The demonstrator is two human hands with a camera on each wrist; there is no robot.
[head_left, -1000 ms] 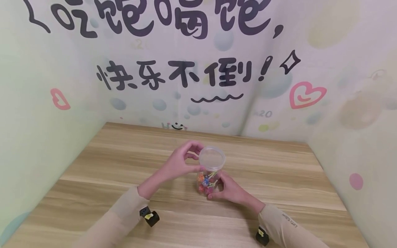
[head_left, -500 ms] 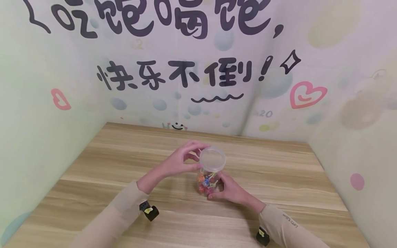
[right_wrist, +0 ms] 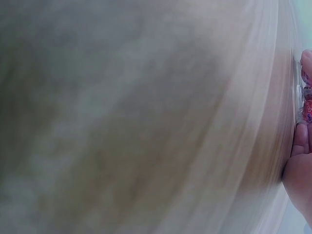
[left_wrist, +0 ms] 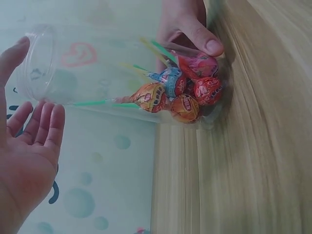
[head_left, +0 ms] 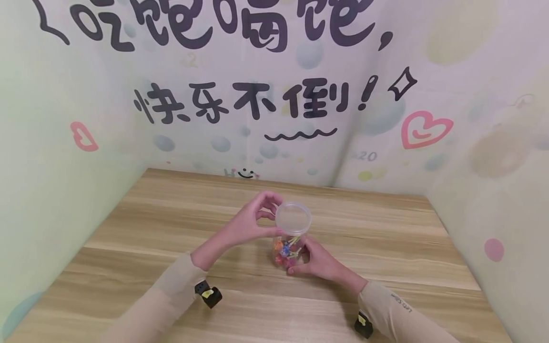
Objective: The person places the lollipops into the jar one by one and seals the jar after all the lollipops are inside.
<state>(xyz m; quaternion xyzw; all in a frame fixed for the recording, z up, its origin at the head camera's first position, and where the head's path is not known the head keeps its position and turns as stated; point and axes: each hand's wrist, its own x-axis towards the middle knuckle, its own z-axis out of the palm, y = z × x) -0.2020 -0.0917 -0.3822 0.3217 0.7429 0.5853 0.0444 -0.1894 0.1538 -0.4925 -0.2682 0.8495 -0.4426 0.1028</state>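
A clear plastic jar [head_left: 280,259] stands upright on the wooden table, with wrapped lollipops [left_wrist: 170,90] in its lower part. Its round see-through lid [head_left: 293,218] sits on the top. My left hand [head_left: 246,223] is at the lid's left side, thumb on the near edge and curved fingers at the far edge. In the left wrist view, the left thumb and fingertips lie on opposite sides of the lid. My right hand [head_left: 319,262] holds the jar low on its right side. The right wrist view catches only part of this hand [right_wrist: 300,161] beside red wrappers.
The wooden table [head_left: 171,209] runs back to a printed wall [head_left: 206,147] with black lettering and pink hearts. Pale walls close in the left and right sides. Small black cameras [head_left: 210,294] are strapped at both wrists.
The left fingers reached farther along the lid's far edge half a second ago and have since drawn back to the left. The right hand and the jar stay in place.
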